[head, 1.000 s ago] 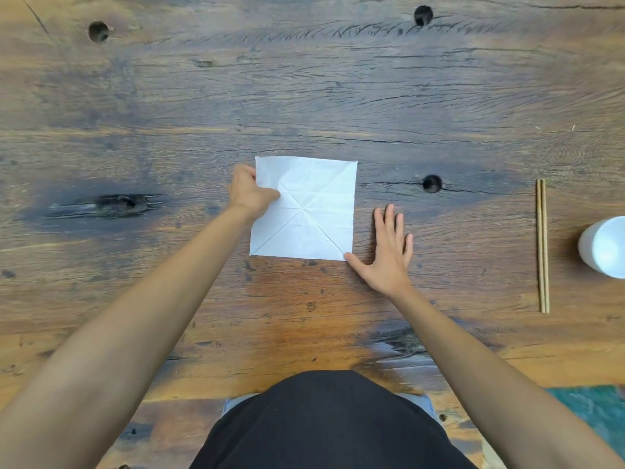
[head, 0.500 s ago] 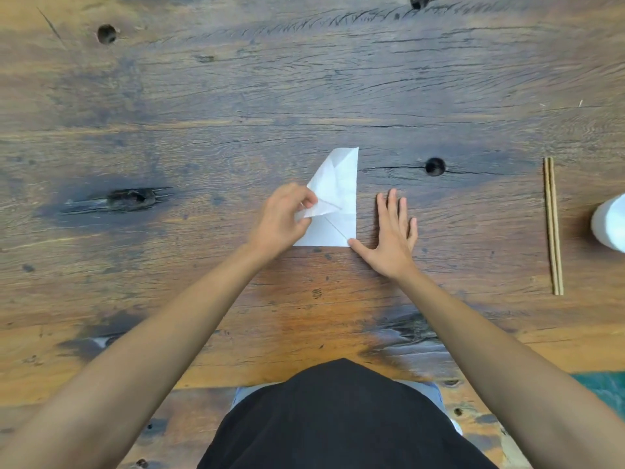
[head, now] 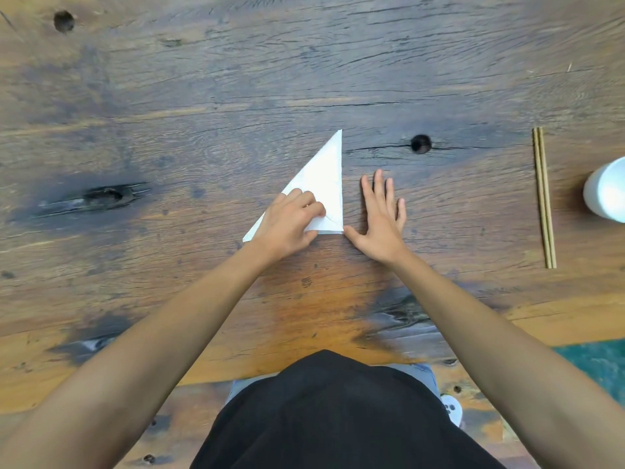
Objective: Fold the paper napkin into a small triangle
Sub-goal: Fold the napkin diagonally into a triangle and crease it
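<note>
A white paper napkin (head: 324, 177) lies on the wooden table (head: 304, 79), folded over into a triangle with its point toward the far side and its right edge vertical. My left hand (head: 289, 223) rests on the triangle's lower part, fingers curled and pinching the folded-over corner near the bottom right. My right hand (head: 380, 220) lies flat on the table just right of the napkin, fingers spread, with the thumb tip touching the napkin's bottom right corner. My left hand hides part of the lower edge.
A pair of wooden chopsticks (head: 544, 198) lies lengthwise at the right. Beyond them a white cup (head: 607, 189) is cut off by the frame edge. A dark knot hole (head: 421, 143) sits right of the napkin's tip. The table's near edge runs by my torso.
My left hand has carried the napkin's top left corner across to the bottom right, turning the flat square into a triangle. My right hand has stayed flat beside the corner.
</note>
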